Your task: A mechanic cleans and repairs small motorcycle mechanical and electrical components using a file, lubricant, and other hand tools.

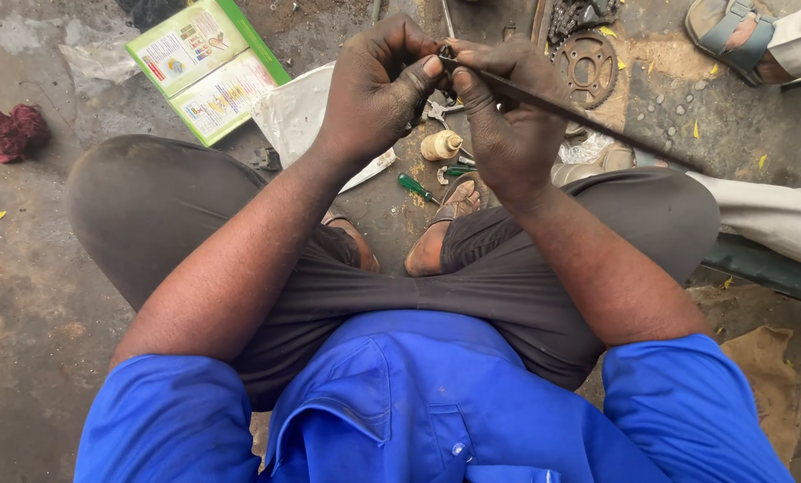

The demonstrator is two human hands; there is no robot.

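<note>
I squat over a dirty concrete floor with both hands raised together. My right hand (508,116) grips a long thin dark rod (588,121) near its upper end; the rod slants down to the right. My left hand (378,85) pinches the rod's tip (445,55) between thumb and fingers, and a small part there is mostly hidden. Below my hands lie a green-handled screwdriver (416,187) and a small cream bottle (442,145).
A green and white carton (206,67) lies at the upper left, beside a white plastic bag (298,112). A rusty sprocket (587,67) and chain parts sit at the top right. Another person's sandalled foot (731,40) and pale trouser leg (776,215) are on the right. A red rag (16,130) lies far left.
</note>
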